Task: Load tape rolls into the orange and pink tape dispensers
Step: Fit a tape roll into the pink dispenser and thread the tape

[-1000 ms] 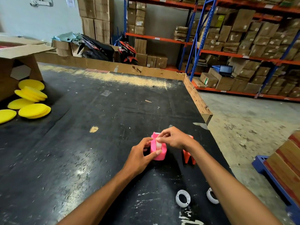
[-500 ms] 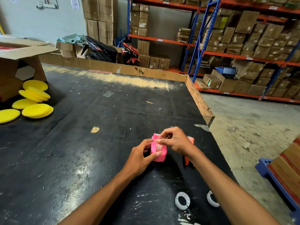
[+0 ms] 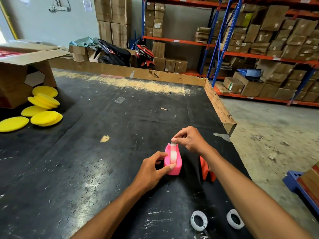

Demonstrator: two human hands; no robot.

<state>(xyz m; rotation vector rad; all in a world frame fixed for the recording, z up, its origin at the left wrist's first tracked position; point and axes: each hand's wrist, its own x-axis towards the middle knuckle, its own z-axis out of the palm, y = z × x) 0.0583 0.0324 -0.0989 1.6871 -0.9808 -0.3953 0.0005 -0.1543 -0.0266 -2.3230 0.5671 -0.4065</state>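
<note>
The pink tape dispenser [image 3: 177, 165] stands on the black table [image 3: 103, 161] with a pale tape roll [image 3: 173, 156] seated in its slot. My left hand [image 3: 151, 171] grips the dispenser's near end, thumb on the roll. My right hand [image 3: 189, 139] pinches the tape's loose end [image 3: 173, 141] at the dispenser's far tip. The orange dispenser [image 3: 206, 170] stands just to the right, partly hidden behind my right forearm. Two white tape rolls, one [image 3: 198, 220] and another [image 3: 233, 219], lie on the table near me.
Several yellow round pads [image 3: 43, 107] lie at the left beside an open cardboard box [image 3: 19, 75]. A raised wooden rim [image 3: 219, 107] borders the table's far and right sides. Beyond it are the concrete floor, shelving with cartons and a blue pallet [image 3: 300, 185].
My right hand has drawn the tape end from over the roll toward the dispenser's far tip. My left hand still holds the pink dispenser. The camera has moved closer and tilted slightly.
</note>
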